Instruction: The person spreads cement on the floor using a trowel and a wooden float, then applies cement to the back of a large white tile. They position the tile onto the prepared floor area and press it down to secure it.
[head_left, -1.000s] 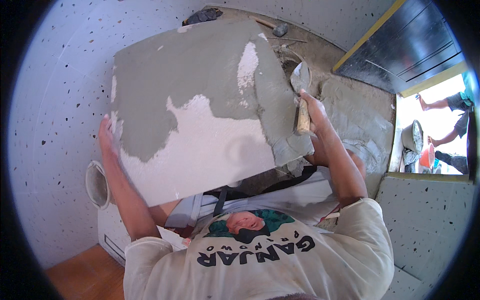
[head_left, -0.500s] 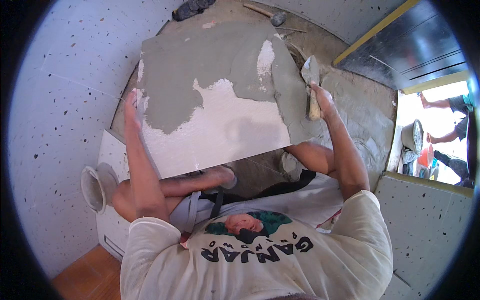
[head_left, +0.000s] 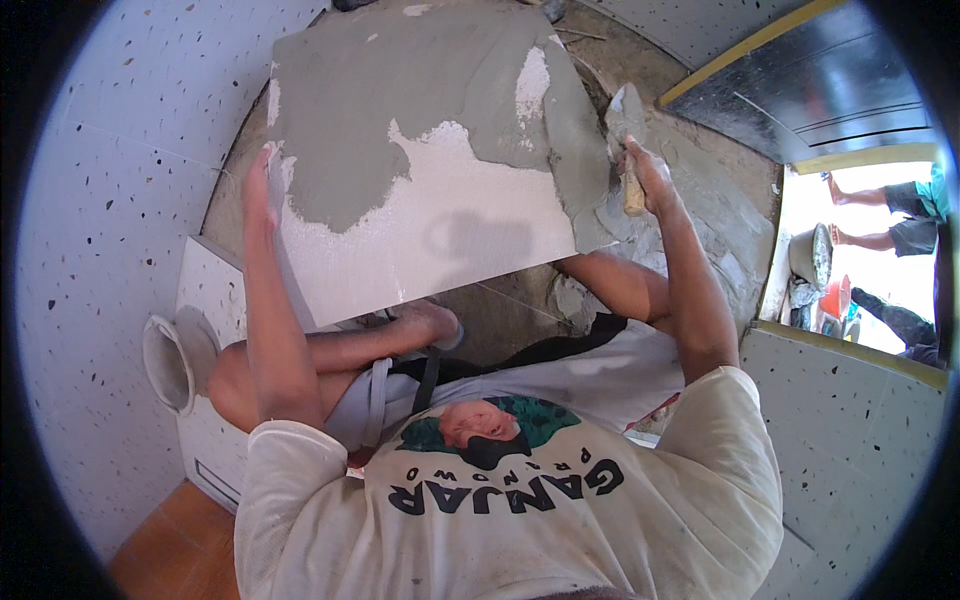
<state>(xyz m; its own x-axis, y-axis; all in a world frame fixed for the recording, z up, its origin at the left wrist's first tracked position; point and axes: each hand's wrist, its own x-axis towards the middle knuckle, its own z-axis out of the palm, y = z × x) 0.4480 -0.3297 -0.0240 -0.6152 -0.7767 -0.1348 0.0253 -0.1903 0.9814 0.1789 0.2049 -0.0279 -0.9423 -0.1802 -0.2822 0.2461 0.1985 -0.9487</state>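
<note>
A large tile (head_left: 400, 240) lies tilted in front of me, its pale back facing up. Grey mortar (head_left: 350, 120) covers the back's far and right parts, leaving a bare white area toward my legs. Along the tile's left edge rests my left hand (head_left: 261, 190), holding that edge; some of its fingers are hidden. In my right hand (head_left: 652, 180) is a trowel (head_left: 623, 110), gripped by the handle, just beyond the tile's right edge. Its mortar-smeared blade points away from me.
Wet mortar (head_left: 725, 210) spreads on the floor at right. Speckled walls (head_left: 130, 200) stand close on the left. A pale bucket (head_left: 170, 365) is beside my left knee. At far right, a doorway shows buckets (head_left: 812, 255) and another person's legs (head_left: 870, 197). A dark panel (head_left: 800, 85) stands nearby.
The view has shifted, so the tile and both hands sit higher in the picture. The trowel stays in my right hand, and my left hand remains at the tile's left edge.
</note>
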